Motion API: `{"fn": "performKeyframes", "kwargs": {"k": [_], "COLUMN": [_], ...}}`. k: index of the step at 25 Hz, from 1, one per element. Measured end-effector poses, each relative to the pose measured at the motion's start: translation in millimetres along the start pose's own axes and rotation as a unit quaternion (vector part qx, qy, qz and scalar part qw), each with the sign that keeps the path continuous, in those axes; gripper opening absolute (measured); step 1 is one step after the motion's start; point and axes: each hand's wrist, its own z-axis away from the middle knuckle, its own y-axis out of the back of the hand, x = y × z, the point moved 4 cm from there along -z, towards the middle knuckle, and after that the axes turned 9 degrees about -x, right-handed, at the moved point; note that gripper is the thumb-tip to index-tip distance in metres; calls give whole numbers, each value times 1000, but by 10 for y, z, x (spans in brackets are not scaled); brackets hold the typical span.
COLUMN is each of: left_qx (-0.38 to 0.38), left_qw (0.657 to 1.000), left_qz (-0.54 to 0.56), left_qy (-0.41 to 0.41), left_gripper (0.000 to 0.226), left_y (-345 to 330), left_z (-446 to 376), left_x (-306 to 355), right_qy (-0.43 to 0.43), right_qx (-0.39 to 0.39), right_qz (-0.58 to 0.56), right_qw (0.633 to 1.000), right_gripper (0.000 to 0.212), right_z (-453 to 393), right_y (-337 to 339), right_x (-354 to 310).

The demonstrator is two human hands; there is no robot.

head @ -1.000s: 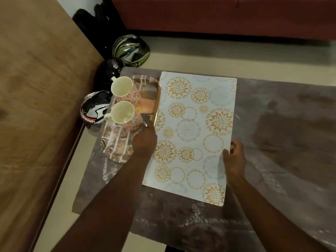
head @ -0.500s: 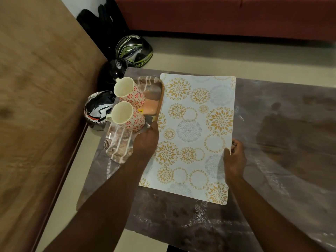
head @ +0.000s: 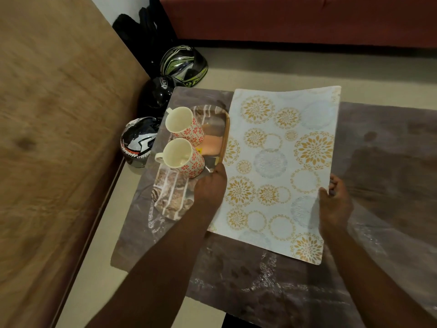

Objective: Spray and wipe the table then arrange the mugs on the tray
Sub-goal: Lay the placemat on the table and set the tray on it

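Left hand (head: 209, 185) grips mat (head: 281, 169) left edge, right hand (head: 334, 204) pinches right edge. Mugs (head: 183, 140) on tray (head: 212, 119), table (head: 390, 162) left end, touching left hand; mat's long axis front-to-back.

Floor (head: 295, 67): pale beige, smooth, running from 12 o'clock down the left to 7 o'clock.
Sofa (head: 295, 17): dark red upholstery, along the top edge from 12 to 2 o'clock.
Wooden panel (head: 54, 138): large brown wood-grain surface, filling 8 to 11 o'clock; blurred.
Wall (head: 106, 7): white strip at 11 o'clock.
Black bags (head: 144, 27): dark heap against the wall, 11 o'clock.
Helmets, three, on the floor at 10 to 11 o'clock: green-black helmet (head: 184, 65); black helmet (head: 156, 93); white-black helmet (head: 137, 140) with a toothed design.
Light: dim, warm, indoor.
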Motion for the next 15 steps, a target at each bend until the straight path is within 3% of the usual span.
{"fn": "performKeyframes", "kwargs": {"k": [6, 15], "left_qx": [9, -22], "left_qw": [1000, 998], "left_qz": [7, 54], "left_qy": [4, -16], "left_gripper": [10, 16], "left_y": [25, -20], "left_z": [41, 82], "left_x": [125, 349], "right_qy": [3, -71], "right_qx": [-87, -78], "right_qz": [-34, -75], "right_qw": [996, 992], "right_gripper": [37, 33], "right_z": [395, 893], "right_y": [-520, -1002], "right_x": [-37, 42]}}
